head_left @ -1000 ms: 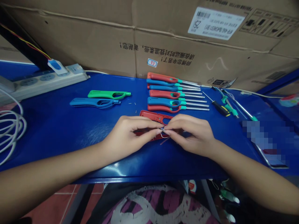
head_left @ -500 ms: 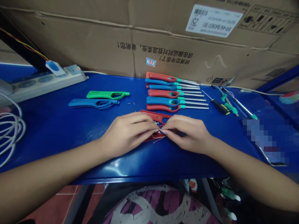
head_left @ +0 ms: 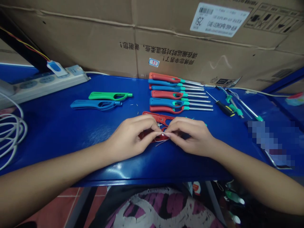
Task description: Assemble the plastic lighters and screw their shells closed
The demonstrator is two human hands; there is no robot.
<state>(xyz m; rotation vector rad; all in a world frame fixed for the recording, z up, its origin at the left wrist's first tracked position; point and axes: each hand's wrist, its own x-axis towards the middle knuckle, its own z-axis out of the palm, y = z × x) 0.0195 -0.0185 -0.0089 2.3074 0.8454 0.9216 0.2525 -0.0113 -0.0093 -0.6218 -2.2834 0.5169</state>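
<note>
My left hand point(head_left: 135, 133) and my right hand point(head_left: 193, 134) meet fingertip to fingertip over the table, both closed in a pinch. Between the fingertips is a thin white wire point(head_left: 163, 134), whose ends are mostly covered by my fingers. Just beyond and under the fingers lies an opened red lighter casing point(head_left: 152, 116), one half behind the other, partly hidden by my hands. A row of assembled red and blue long-necked lighters point(head_left: 163, 102) with metal tubes lies directly behind it.
Green point(head_left: 104, 96) and blue lighter casings point(head_left: 89, 104) lie left, near a power strip point(head_left: 46, 79) and coiled white cable point(head_left: 14, 133). Right are a screwdriver point(head_left: 225, 108), loose metal tubes point(head_left: 249, 109) and a pixelated flat object point(head_left: 270, 144). A cardboard box point(head_left: 95, 41) stands behind.
My left thumb and index finger have closed in toward the right fingertips, and the left hand has shifted slightly right. The right hand stays nearly in place. The view has moved a little.
</note>
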